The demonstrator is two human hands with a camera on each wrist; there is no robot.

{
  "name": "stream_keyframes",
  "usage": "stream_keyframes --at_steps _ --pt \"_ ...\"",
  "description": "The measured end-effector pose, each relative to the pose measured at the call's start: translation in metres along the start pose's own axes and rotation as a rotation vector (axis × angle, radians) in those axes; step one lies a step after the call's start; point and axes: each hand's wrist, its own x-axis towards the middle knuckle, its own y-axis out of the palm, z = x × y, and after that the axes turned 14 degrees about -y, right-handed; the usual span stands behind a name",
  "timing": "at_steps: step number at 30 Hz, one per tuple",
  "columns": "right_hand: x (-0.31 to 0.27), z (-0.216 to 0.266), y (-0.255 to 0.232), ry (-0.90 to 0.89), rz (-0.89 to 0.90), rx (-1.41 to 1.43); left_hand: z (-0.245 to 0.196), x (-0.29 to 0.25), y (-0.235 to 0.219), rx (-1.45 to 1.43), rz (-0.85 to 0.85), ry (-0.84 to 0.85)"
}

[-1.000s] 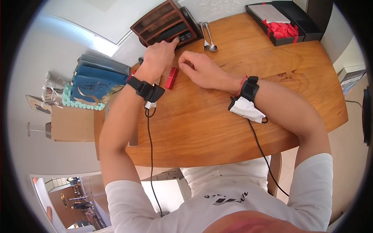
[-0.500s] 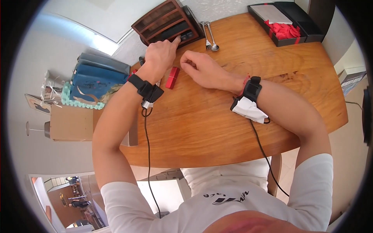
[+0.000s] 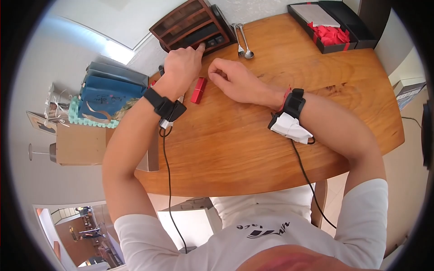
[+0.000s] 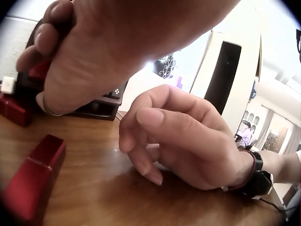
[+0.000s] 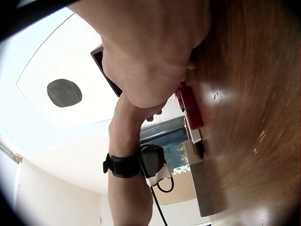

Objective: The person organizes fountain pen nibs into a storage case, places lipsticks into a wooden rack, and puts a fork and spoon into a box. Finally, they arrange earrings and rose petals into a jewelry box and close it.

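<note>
My left hand (image 3: 181, 65) reaches into the bottom row of a dark wooden organizer (image 3: 181, 25), index finger (image 3: 201, 47) extended beside small black squares (image 3: 214, 41) with pale emblems. In the left wrist view its other fingers curl, and a dark red piece (image 4: 38, 70) shows between them and the palm; most of it is hidden. A red lipstick-like tube (image 3: 198, 91) with a seam lies on the wooden table beside that hand. My right hand (image 3: 233, 79) rests at the tabletop, fingers loosely curled around nothing, to the right of the red tube.
Behind the right hand lie a fork (image 3: 240, 47) and a spoon (image 3: 248, 53). A black box (image 3: 323, 47) with red filling sits at the back right. Blue bags (image 3: 106, 97) and a cardboard box (image 3: 81, 144) stand left. Another red tube (image 4: 14, 110) with a white block is near the left wrist.
My left forearm and elbow have shifted slightly left, while the fingertip stays at the organizer's bottom row. My right hand has hardly moved.
</note>
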Motion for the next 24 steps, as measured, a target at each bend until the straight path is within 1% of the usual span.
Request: stream_keyframes --at_steps 3,4,5,7,8,10,13,15,19,21,22,24 --pt "0.001 0.003 0.000 0.016 0.001 0.004 0.004 -0.011 -0.002 0.010 -0.013 0.006" --pt "0.002 0.004 -0.001 0.016 0.002 0.001 0.007 -0.013 0.004 0.009 -0.011 0.007" --pt "0.002 0.004 -0.001 0.018 0.002 0.001 0.011 -0.015 0.012 -0.031 -0.035 0.009" --pt "0.001 0.004 -0.002 0.031 0.010 -0.001 0.014 -0.020 0.012 -0.070 -0.059 0.013" --pt "0.001 0.004 -0.001 0.032 0.007 -0.001 0.015 -0.027 0.013 -0.025 -0.059 0.006" --pt "0.001 -0.001 0.001 -0.024 -0.004 -0.036 0.017 -0.035 0.011 0.022 -0.060 0.001" --pt "-0.001 -0.003 0.001 -0.010 0.005 -0.020 0.024 -0.043 0.016 0.038 -0.016 -0.030" --pt "-0.001 -0.002 0.001 0.001 0.008 -0.019 0.029 -0.048 0.025 0.017 -0.090 -0.025" --pt "-0.001 -0.003 0.001 0.014 0.012 -0.014 0.032 -0.059 0.024 0.021 -0.051 -0.042" --pt "-0.001 -0.004 0.002 0.017 0.017 -0.010 0.033 -0.062 0.020 -0.056 0.016 -0.033" --pt "-0.001 -0.004 0.002 0.021 0.021 -0.008 0.034 -0.062 0.024 -0.055 0.016 -0.034" --pt "-0.001 -0.002 0.001 0.034 0.021 -0.007 0.038 -0.062 0.043 -0.111 -0.179 -0.003"
